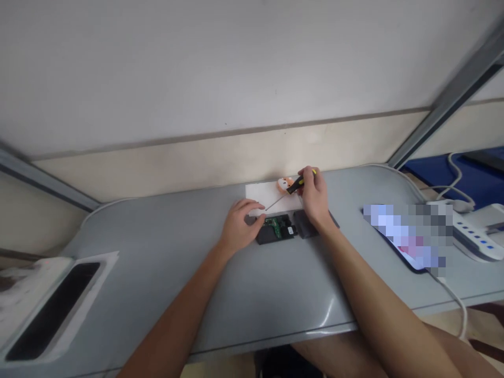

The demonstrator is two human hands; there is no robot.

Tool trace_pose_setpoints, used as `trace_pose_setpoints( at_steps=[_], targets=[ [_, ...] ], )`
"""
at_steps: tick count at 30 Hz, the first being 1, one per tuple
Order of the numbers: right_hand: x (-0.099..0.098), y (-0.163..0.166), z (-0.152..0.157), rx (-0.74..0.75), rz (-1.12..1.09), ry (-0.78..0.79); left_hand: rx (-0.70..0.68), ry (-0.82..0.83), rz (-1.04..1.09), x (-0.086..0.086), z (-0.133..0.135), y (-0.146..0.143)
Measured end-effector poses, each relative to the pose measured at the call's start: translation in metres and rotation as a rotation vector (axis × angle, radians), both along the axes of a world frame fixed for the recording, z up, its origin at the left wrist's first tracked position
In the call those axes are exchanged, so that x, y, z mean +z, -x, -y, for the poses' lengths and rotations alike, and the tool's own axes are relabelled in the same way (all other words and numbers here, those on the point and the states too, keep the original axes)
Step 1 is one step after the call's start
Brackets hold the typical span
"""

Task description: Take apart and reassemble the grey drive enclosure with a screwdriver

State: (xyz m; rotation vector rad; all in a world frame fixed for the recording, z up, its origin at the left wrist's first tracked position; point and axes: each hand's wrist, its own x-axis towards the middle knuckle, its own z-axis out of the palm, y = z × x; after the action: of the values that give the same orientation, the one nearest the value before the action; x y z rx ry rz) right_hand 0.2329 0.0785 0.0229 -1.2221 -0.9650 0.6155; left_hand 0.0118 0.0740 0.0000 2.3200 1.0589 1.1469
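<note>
My right hand (pixel 315 194) grips the black and yellow handle of a screwdriver (pixel 296 184). Its thin shaft slants down to the left, the tip close to the fingertips of my left hand (pixel 241 223). That left hand is curved, thumb and forefinger apart, with the thumb at the upper left corner of an opened dark case holding a green circuit board (pixel 276 227). Whether a tiny part lies at its fingertips cannot be made out. Partly under my right wrist lies a dark, flat cover-like piece (pixel 305 226), beside the opened case.
Behind the case lie white paper (pixel 255 194) and a small orange and white animal-face figure (pixel 283 185). A lit phone (pixel 405 239) with a cable rests at right, near a white power strip (pixel 474 236). Another dark-screened phone (pixel 55 310) is at far left. A wall backs the grey table (pixel 165 252).
</note>
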Motion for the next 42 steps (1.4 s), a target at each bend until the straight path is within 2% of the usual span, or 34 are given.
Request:
trace_pose_setpoints(
  at_steps=[4,21,25,32,38,42],
  targets=[
    [-0.001,0.004,0.0,0.015,-0.019,0.002,-0.035,-0.022,0.03,-0.001,0.0,-0.001],
    [0.003,0.002,0.002,0.0,-0.024,-0.008,0.012,-0.155,-0.004,-0.003,0.0,-0.001],
    [0.005,0.0,0.004,-0.042,0.102,-0.02,0.015,-0.133,-0.041,-0.003,0.0,-0.002],
    [0.008,0.002,0.012,-0.028,0.299,0.001,0.011,-0.086,-0.096,0.001,0.003,-0.002],
    [0.01,-0.001,0.011,-0.098,0.329,-0.008,0.01,-0.094,-0.084,0.001,0.004,-0.001],
    [0.009,0.001,0.011,-0.088,0.363,0.034,0.008,-0.099,-0.08,0.002,0.005,-0.001]
  ],
)
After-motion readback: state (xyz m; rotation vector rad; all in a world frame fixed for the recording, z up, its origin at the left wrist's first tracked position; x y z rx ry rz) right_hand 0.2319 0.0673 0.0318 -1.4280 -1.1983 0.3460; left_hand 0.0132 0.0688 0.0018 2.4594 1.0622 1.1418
